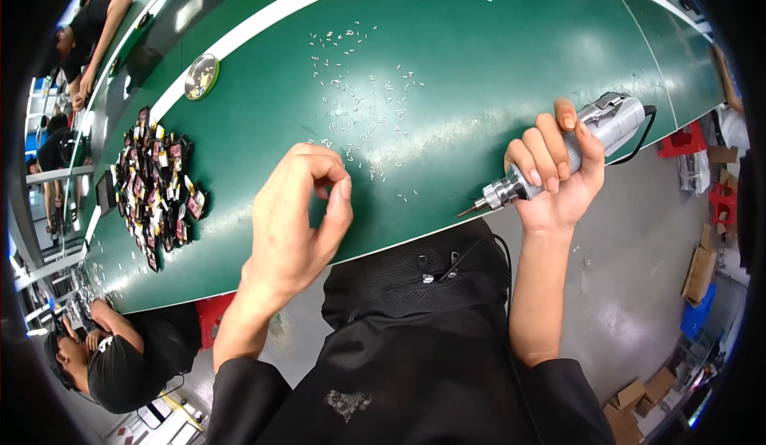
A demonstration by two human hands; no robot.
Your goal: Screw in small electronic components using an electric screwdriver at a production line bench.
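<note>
Screwdriver [613,126], electric, silver-grey metal cylinder, sits at about 2 o'clock of the view, gripped in right hand [556,182] with fingers and thumb wrapped round the barrel; thin copper-coloured bit [468,210] points toward 8 o'clock, near the front edge of the smooth green tabletop [487,70]. Left hand [294,215] is at 9 o'clock, fingers curled, thumb and index tips close together; cannot tell if they meet or pinch anything tiny. Loose tiny white rod-shaped pieces [389,88] spread between 11 and 12 o'clock, nearest ones just beyond the left hand. Heap of small black flat parts with white, yellow and red patches [159,186] farther out at 9 o'clock, round shallow clear dish with green rim [214,86] at 10 o'clock. For good handling, judged best: grip firm but wrist loose, bit clear of the table edge and the black zipped cloth [423,265] at 5 o'clock, black rubbery cord [645,138] at the driver's rear slack. Left hand should pinch lightly, one piece at a time, no sleeve or palm sweeping the scatter; bit wants to stand straight over whatever it meets, pressure light, left fingertips off its line
</note>
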